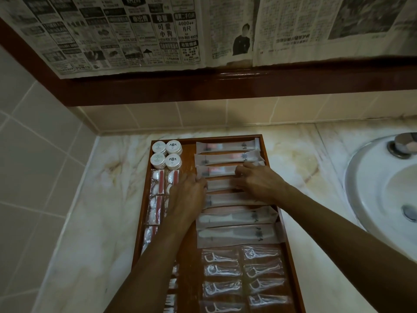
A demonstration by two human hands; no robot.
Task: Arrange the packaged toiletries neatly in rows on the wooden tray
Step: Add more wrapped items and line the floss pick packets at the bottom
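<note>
Floss packets [244, 276] fill wooden tray [274, 177]; both hands pinch one sachet [220, 184].

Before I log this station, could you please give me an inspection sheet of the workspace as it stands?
Surface: marble counter carrying the wooden tray, next to a white sink.
Job's things: four round white packs in the tray's far left corner; long sachets in a column on the right; cotton kits down the left; floss pick packets in two columns nearest the camera.
Clutter: nothing seen.
Hands: left hand and right hand both rest on the middle sachet; grip unclear.
Cables: nothing seen.
Surroundings: tiled wall, dark wooden frame, newspaper over it.
</note>
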